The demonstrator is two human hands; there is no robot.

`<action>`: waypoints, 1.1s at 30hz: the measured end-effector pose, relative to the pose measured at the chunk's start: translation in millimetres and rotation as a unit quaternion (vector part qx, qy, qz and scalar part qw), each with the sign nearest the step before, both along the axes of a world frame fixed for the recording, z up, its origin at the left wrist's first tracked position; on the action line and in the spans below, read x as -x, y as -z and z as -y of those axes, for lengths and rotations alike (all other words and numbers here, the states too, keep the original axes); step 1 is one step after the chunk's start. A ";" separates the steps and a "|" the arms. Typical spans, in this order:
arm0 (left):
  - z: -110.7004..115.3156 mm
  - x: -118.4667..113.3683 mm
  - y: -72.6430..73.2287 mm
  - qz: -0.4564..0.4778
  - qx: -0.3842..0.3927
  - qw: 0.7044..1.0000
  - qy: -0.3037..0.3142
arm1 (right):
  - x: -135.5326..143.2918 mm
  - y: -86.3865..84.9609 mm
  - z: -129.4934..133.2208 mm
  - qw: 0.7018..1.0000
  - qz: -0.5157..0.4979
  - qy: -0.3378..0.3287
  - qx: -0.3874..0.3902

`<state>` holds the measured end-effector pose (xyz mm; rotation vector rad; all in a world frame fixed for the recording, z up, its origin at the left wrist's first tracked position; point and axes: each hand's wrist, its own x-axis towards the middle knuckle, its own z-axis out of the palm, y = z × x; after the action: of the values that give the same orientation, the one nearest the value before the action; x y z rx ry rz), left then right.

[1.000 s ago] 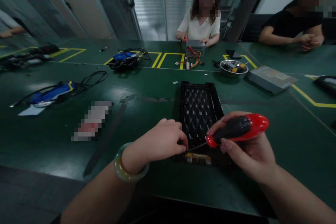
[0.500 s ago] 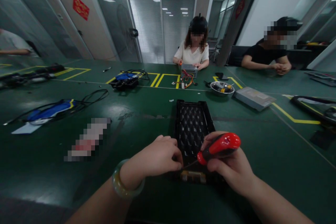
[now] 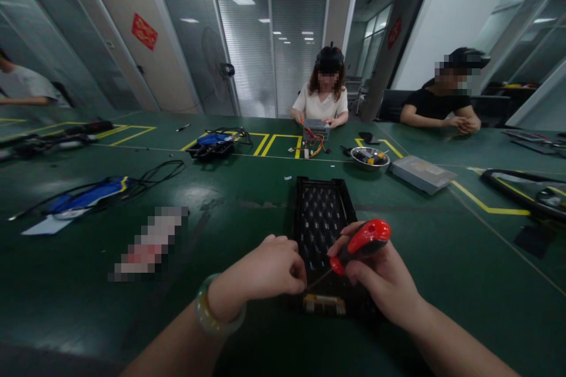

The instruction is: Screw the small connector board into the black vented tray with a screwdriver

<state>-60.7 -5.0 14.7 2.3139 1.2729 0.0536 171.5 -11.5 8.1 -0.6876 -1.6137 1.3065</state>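
Observation:
A red and black screwdriver (image 3: 365,241) lies in the grip of my right hand (image 3: 389,283), its thin shaft slanting down to the left. The shaft's tip reaches toward the fingertips of my left hand (image 3: 269,268), which are curled together at the near left side of a black casing (image 3: 325,218). Whatever those fingers pinch is hidden. The casing lies flat in front of me, with a textured lattice of raised bumps inside and a brownish-gold part (image 3: 325,304) at its near end. A jade-coloured bangle (image 3: 216,309) circles my left wrist.
On the green table (image 3: 239,206) are a metal bowl (image 3: 370,159) of small parts, a grey metal box (image 3: 422,174), a blue item (image 3: 88,194) with black cable, and a blurred-out flat object (image 3: 152,244). Across sits a person (image 3: 325,97) at a wired grey unit (image 3: 316,128).
The camera view has tilted up slightly, so the scene sits lower. The screwdriver handle has turned and shifted a little to the left in my right hand. My left hand keeps its place.

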 end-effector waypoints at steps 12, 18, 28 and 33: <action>0.4 1.7 1.6 0.011 -0.007 1.000 0.004 | 0.3 -1.7 2.4 0.999 -0.005 0.013 -0.040; 1.4 2.3 2.5 0.015 -0.009 1.000 0.004 | 0.9 -2.1 1.3 0.999 -0.009 0.030 -0.038; 0.3 1.4 1.0 0.012 -0.003 1.000 0.000 | -1.8 -2.8 3.5 0.998 -0.022 0.025 -0.044; 0.1 0.8 0.5 0.005 -0.004 1.000 0.004 | -1.9 -5.4 5.5 0.998 -0.025 0.033 -0.052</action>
<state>-61.5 -5.1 14.2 2.3220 1.2616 0.0680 173.4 -17.0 13.5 -0.6331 -1.5932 1.1749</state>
